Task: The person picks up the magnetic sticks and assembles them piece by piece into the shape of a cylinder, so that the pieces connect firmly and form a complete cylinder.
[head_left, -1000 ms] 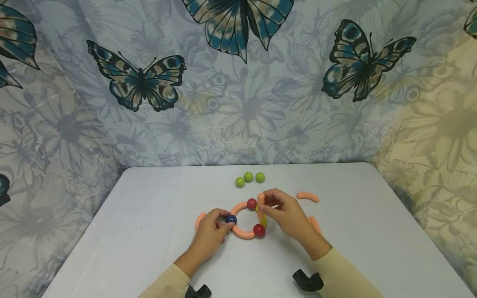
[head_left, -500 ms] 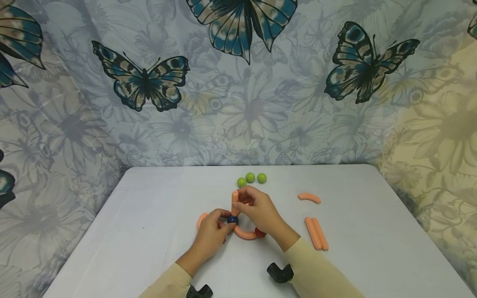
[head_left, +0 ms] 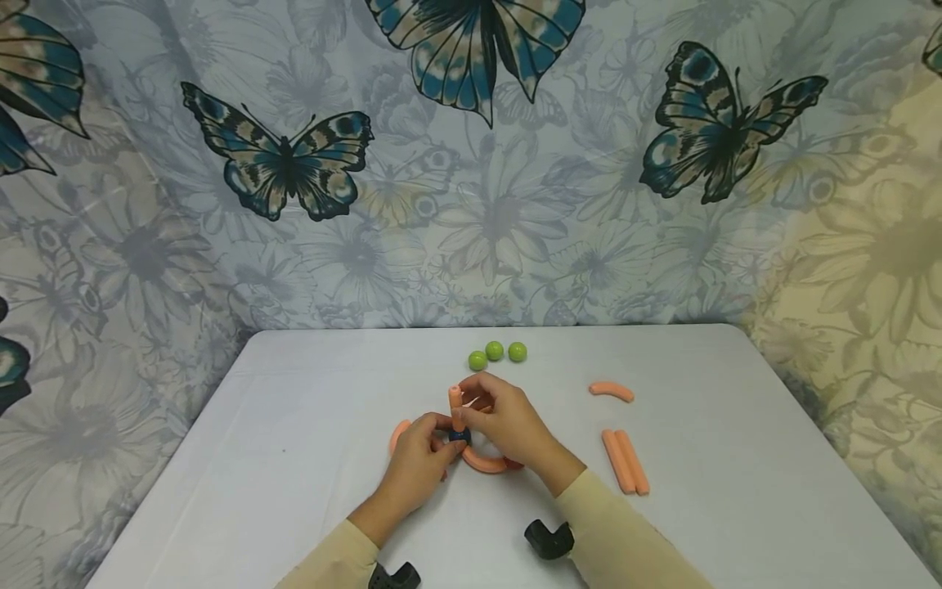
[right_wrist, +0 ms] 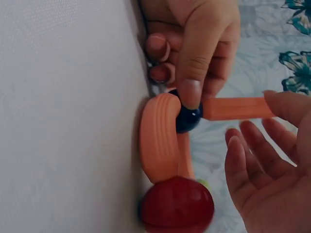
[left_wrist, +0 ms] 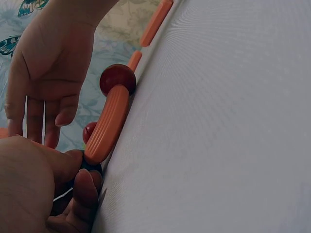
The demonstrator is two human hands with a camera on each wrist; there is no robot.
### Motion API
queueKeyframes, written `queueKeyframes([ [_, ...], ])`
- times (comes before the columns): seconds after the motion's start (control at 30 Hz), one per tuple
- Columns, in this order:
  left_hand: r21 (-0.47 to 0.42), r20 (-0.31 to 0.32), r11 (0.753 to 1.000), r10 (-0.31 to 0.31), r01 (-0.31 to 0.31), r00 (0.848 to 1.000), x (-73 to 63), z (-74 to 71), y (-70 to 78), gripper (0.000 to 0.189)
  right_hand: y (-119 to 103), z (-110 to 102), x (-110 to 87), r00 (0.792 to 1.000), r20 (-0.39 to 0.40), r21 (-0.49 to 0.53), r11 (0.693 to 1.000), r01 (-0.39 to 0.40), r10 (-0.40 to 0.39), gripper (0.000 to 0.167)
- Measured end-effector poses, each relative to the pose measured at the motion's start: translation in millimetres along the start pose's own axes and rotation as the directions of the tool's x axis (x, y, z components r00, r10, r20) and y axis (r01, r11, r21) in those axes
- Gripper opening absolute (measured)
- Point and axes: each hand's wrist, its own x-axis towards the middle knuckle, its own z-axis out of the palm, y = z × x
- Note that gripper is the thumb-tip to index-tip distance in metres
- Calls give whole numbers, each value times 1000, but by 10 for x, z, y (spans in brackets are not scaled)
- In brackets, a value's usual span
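Note:
My left hand (head_left: 414,468) pinches a dark blue ball (right_wrist: 190,120) between thumb and fingers, low at the table. Above the ball, my right hand (head_left: 511,421) holds a straight orange rod (head_left: 455,401) upright by its upper part. In the right wrist view the rod's lower end meets the ball. A curved, ribbed orange piece (left_wrist: 111,127) runs from the blue ball to a red ball (left_wrist: 117,80); these belong to a ring of pieces lying on the table. A second red ball (left_wrist: 89,131) shows behind. The right hand hides the ring's far side in the head view.
Several green balls (head_left: 495,351) lie near the back of the white table (head_left: 324,384). To the right are a loose curved orange piece (head_left: 611,392) and two straight orange rods (head_left: 625,462) side by side. Another orange piece (head_left: 398,433) lies partly hidden behind the left hand.
My right hand has carried the orange rod left, from the ring's right side to the blue ball, then slightly lower. The left hand keeps its hold. Both loose rods at right are now uncovered.

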Motion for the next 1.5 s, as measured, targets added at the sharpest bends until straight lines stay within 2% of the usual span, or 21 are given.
queueKeyframes([
  [0.17, 6, 8, 1000, -4, 4, 1000, 0, -1, 12, 23, 5, -154, -56, 999, -51, 6, 1000, 14, -14, 28],
  [0.37, 20, 4, 1000, -16, 15, 1000, -6, -8, 32, 21, -4, -416, -164, 995, -102, 36, 999, -7, 10, 31],
  [0.63, 22, -9, 999, -28, 28, 1000, 2, -6, 23, 20, 105, -702, -358, 990, -127, 110, 993, -53, 67, 36],
  [0.83, 20, -24, 999, -25, 25, 999, 5, 1, 8, 20, 292, -927, -563, 978, -164, 133, 985, -110, 131, 44],
  [1.07, 10, -22, 1000, -23, 24, 999, -19, 14, 10, 20, 553, -1289, -822, 966, -236, 88, 992, -90, 109, 48],
  [1.2, 13, -17, 1000, -21, 21, 1000, -28, 14, -1, 21, 718, -1492, -948, 951, -263, 80, 986, -146, 163, 55],
  [1.37, 9, -13, 999, -31, 31, 999, -22, 7, 6, 21, 946, -1641, -1040, 931, -254, 68, 965, -255, 264, 56],
  [1.43, 8, -12, 1000, -30, 30, 999, -19, 4, 7, 21, 1021, -1663, -1060, 930, -248, 79, 962, -260, 272, 54],
  [1.5, 12, -12, 1000, -28, 28, 1000, -18, 3, 6, 21, 1079, -1668, -1077, 938, -240, 77, 968, -239, 250, 51],
])
